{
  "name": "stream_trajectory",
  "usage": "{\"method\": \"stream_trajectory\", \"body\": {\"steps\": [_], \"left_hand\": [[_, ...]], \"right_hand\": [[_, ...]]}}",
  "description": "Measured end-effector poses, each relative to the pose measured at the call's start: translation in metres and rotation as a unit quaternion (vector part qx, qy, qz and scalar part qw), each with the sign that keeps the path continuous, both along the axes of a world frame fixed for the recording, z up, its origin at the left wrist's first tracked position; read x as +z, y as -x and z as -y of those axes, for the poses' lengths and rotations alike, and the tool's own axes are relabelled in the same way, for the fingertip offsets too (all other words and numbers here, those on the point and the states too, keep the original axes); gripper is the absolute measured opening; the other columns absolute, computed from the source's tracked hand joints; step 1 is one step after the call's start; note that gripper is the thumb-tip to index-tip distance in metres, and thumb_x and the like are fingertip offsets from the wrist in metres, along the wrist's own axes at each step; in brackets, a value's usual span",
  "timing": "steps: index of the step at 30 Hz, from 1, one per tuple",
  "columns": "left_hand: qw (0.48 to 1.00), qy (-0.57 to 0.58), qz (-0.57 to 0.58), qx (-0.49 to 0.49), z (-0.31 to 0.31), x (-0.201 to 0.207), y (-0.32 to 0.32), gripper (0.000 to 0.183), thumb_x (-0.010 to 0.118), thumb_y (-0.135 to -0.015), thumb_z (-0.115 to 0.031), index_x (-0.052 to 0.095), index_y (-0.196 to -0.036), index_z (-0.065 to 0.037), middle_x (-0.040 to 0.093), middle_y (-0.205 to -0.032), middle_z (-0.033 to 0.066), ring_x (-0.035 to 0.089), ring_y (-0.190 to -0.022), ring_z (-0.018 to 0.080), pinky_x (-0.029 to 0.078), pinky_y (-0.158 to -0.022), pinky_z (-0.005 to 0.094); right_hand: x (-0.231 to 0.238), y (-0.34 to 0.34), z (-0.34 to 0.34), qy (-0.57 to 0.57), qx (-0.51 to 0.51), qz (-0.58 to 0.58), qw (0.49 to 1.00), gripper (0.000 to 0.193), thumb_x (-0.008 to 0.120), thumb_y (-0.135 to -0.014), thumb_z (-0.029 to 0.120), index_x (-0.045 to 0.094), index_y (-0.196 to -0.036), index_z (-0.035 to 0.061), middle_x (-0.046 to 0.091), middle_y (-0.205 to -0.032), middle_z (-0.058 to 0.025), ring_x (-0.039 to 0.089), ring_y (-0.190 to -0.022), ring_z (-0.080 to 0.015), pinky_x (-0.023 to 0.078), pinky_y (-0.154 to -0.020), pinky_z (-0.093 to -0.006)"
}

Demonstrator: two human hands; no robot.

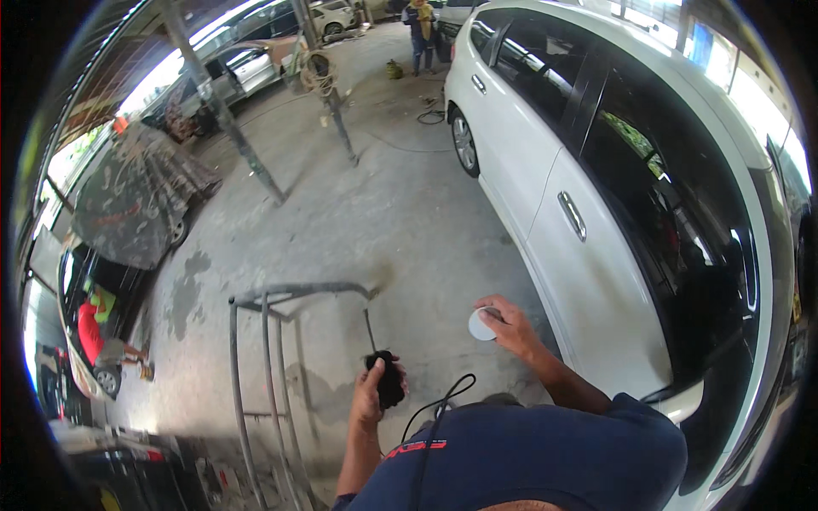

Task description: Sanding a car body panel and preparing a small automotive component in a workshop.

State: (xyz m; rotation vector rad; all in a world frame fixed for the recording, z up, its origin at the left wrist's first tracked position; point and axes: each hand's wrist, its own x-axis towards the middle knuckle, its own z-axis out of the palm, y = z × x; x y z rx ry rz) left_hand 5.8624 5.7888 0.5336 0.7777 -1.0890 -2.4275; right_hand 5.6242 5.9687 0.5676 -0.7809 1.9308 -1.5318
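Observation:
My left hand (368, 390) is closed around a black, soft-edged object (391, 380), held low in front of my body; its kind cannot be made out. A thin dark rod (369, 330) shows just beyond it, and whether the two are joined is unclear. Farther right, my right hand (514, 330) grips a flat white round disc (481, 325) by its edge, thumb on top. That hand is apart from the white car (545, 196), whose side with a chrome door handle (572, 215) runs along my right.
A grey metal frame (237, 366) stands on the concrete floor to my left. Posts (230, 128) rise beyond it. A covered car (136, 196) stands far left, near a person in a red top (89, 328). Another person (421, 34) stands at the back. A black cord (443, 400) loops before me.

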Motion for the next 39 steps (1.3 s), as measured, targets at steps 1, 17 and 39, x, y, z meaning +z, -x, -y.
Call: {"method": "stream_trajectory", "body": {"steps": [1, 17, 39], "left_hand": [[0.999, 0.040, 0.014, -0.032, 0.030, 0.011, 0.028, 0.042, 0.060, -0.090, -0.039, 0.057, -0.108, -0.001, 0.064, -0.082, 0.0098, 0.062, -0.065, 0.0179, 0.051, -0.057, 0.0304], [0.997, -0.065, 0.019, -0.035, 0.369, 0.003, 0.497, 0.033, 0.059, -0.091, -0.033, 0.056, -0.101, -0.002, 0.060, -0.078, 0.0101, 0.059, -0.064, 0.0216, 0.049, -0.058, 0.0338], [0.980, 0.066, 0.027, -0.187, 0.940, 0.025, 1.102, 0.036, 0.059, -0.092, -0.035, 0.054, -0.093, 0.000, 0.059, -0.075, 0.0098, 0.061, -0.063, 0.0209, 0.053, -0.060, 0.0348]], "right_hand": [[0.001, 0.026, 0.006, 0.033, 0.003, -0.019, 0.999, 0.022, 0.055, -0.093, 0.017, 0.059, -0.111, 0.0043, 0.061, -0.087, -0.0047, 0.060, -0.079, -0.0134, 0.050, -0.072, -0.0271], [-0.040, 0.526, 0.337, 0.075, -0.073, 0.096, 0.990, 0.026, 0.048, -0.091, 0.009, 0.055, -0.114, -0.0011, 0.063, -0.097, -0.0114, 0.064, -0.088, -0.0215, 0.049, -0.077, -0.0317], [-0.007, 1.081, 0.806, 0.128, -0.280, 0.162, 0.938, 0.041, 0.050, -0.091, 0.007, 0.041, -0.130, -0.0001, 0.062, -0.090, -0.0139, 0.065, -0.063, -0.0184, 0.052, -0.054, -0.0273]]}}
